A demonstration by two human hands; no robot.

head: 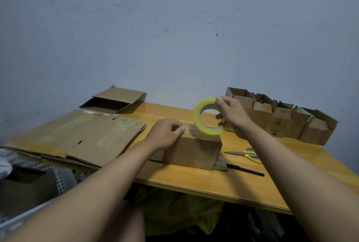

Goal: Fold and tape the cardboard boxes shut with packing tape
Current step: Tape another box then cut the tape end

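Note:
A small brown cardboard box [192, 152] stands on the wooden table [213, 181] with its top flaps folded down. My left hand [165, 135] presses on the box's top left edge, fingers pinching the loose end of the tape. My right hand [231, 115] grips a yellowish roll of packing tape [206, 119], held upright just above the box's top right. A clear strip of tape stretches from the roll to my left fingers along the top seam.
Flattened cardboard sheets [77, 136] lie at the left, an open dark box [114, 101] behind them. A row of several open small boxes [281, 119] stands at the right. Yellow-handled scissors [246, 154] and a black pen [244, 169] lie right of the box.

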